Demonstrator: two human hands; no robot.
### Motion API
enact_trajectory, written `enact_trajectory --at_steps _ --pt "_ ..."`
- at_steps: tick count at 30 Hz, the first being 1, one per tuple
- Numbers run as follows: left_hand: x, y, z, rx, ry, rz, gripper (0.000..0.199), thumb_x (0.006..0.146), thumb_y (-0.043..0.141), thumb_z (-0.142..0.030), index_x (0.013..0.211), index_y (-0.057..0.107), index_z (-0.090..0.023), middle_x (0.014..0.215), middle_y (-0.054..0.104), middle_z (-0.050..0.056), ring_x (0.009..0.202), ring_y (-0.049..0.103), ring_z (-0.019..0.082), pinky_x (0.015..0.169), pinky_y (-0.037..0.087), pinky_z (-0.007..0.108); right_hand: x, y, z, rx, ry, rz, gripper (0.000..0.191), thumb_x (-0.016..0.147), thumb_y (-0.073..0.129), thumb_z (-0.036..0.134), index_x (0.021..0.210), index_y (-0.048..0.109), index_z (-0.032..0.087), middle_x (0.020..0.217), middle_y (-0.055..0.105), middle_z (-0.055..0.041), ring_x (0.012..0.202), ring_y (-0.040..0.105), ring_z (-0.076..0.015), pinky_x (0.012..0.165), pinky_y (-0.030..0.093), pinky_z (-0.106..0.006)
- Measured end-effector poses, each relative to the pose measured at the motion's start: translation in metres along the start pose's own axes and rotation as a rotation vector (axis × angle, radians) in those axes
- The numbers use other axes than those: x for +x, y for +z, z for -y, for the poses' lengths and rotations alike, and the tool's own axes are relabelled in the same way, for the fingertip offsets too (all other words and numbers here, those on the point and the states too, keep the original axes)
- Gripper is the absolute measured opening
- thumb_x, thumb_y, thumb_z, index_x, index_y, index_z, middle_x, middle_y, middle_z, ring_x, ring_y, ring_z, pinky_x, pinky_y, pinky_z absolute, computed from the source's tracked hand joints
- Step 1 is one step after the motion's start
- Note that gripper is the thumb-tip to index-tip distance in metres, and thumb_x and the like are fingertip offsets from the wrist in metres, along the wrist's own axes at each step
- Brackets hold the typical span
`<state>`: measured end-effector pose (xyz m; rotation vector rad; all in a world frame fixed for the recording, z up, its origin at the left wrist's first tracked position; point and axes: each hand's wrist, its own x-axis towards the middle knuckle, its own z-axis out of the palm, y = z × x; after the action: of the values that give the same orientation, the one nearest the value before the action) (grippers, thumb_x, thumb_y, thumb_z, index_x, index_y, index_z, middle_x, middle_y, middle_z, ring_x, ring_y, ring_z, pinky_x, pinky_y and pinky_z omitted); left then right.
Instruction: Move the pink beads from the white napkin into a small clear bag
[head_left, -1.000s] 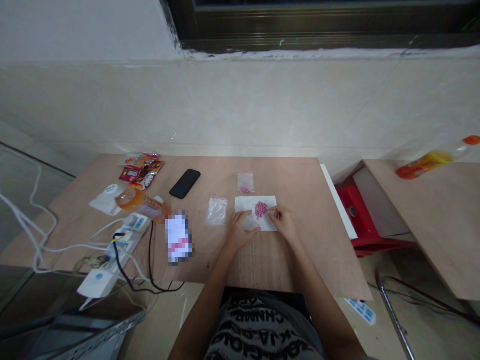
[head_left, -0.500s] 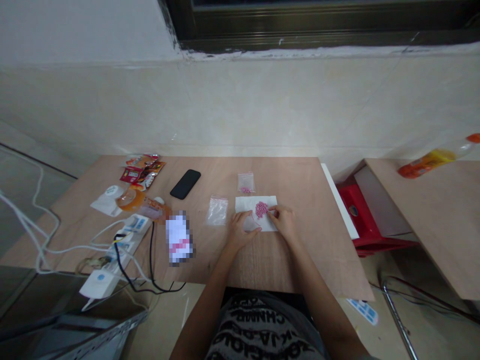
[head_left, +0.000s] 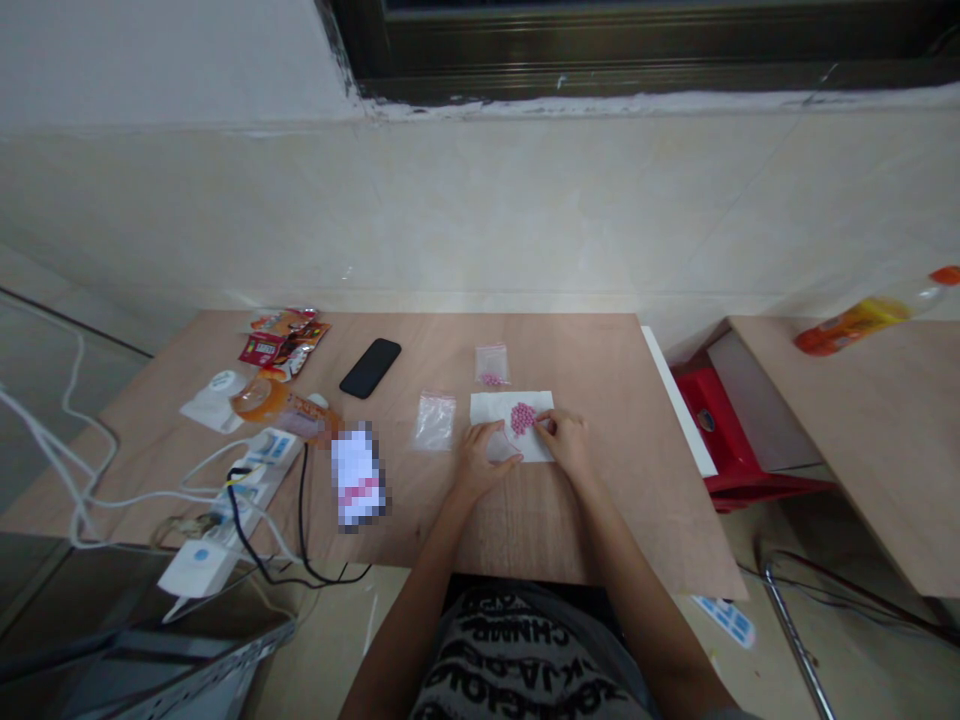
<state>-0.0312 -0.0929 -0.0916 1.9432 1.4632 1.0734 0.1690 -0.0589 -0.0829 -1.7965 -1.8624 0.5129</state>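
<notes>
A small heap of pink beads (head_left: 523, 418) lies on a white paper sheet (head_left: 510, 425) on the wooden table (head_left: 570, 520). My right hand (head_left: 561, 440) rests at the right of the heap, its fingertips pinched together at the heap's edge. Whether those fingertips hold a bead is too small to tell. My left hand (head_left: 478, 465) lies on the paper's lower left corner, holding a small clear plastic bag (head_left: 501, 447) that is partly hidden by its fingers. Further up, a second clear bag (head_left: 491, 365) holds a few pink beads, and an empty-looking clear bag (head_left: 435, 421) lies left of the paper.
A black phone (head_left: 370, 367), snack packets (head_left: 283, 340), an orange-labelled packet (head_left: 281, 408), a blurred white item (head_left: 358, 478) and a power strip (head_left: 255, 490) with cables occupy the table's left side. A red stool (head_left: 720, 435) and a side table (head_left: 847, 430) stand to the right.
The view has shifted very slightly. Both hands stay in almost the same place over the paper, and the beads have not visibly moved.
</notes>
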Motion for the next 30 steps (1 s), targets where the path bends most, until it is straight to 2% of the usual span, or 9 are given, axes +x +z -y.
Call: enact_trajectory --at_steps 3,10,17,25,30 --pt "0.0 0.0 0.001 0.001 -0.004 0.004 0.058 0.068 0.078 -0.04 0.119 0.059 -0.021 0.112 0.065 0.009 0.106 0.059 0.027 0.097 0.047 0.045 -0.001 0.0 0.0 0.045 0.003 -0.006 0.021 0.085 0.057 0.036 0.087 0.072 0.021 0.065 0.061 -0.0008 0.065 0.054 -0.016 0.069 0.033 -0.029" --pt "-0.001 0.001 0.002 0.012 0.017 0.003 0.058 0.068 0.079 -0.037 0.12 0.058 -0.021 0.113 0.065 0.009 0.106 0.059 0.027 0.096 0.047 0.046 -0.01 0.001 -0.002 0.304 0.022 -0.042 0.03 0.083 0.058 0.045 0.083 0.072 0.018 0.058 0.055 0.0006 0.055 0.048 -0.0137 0.058 0.034 -0.026" --pt "-0.001 0.001 0.0 0.027 0.029 0.0 0.056 0.07 0.078 -0.039 0.12 0.057 -0.022 0.114 0.065 0.009 0.107 0.059 0.027 0.096 0.047 0.045 -0.017 0.006 0.008 0.565 0.036 0.092 0.038 0.079 0.06 0.054 0.084 0.07 0.017 0.053 0.044 0.0045 0.05 0.038 -0.0112 0.05 0.028 -0.024" --pt "-0.001 0.001 0.003 0.014 0.029 0.016 0.058 0.07 0.077 -0.038 0.122 0.057 -0.021 0.116 0.065 0.009 0.108 0.059 0.026 0.096 0.046 0.045 -0.015 0.009 0.021 0.639 -0.032 0.231 0.032 0.08 0.062 0.048 0.085 0.069 0.018 0.06 0.051 0.0032 0.055 0.043 -0.0116 0.054 0.033 -0.023" --pt "-0.002 0.001 0.002 0.016 0.012 0.016 0.058 0.07 0.077 -0.038 0.122 0.057 -0.021 0.117 0.065 0.009 0.109 0.059 0.027 0.097 0.047 0.046 -0.017 0.005 0.026 0.643 -0.042 0.258 0.03 0.082 0.061 0.046 0.088 0.069 0.018 0.067 0.059 0.0006 0.06 0.049 -0.0133 0.058 0.038 -0.025"
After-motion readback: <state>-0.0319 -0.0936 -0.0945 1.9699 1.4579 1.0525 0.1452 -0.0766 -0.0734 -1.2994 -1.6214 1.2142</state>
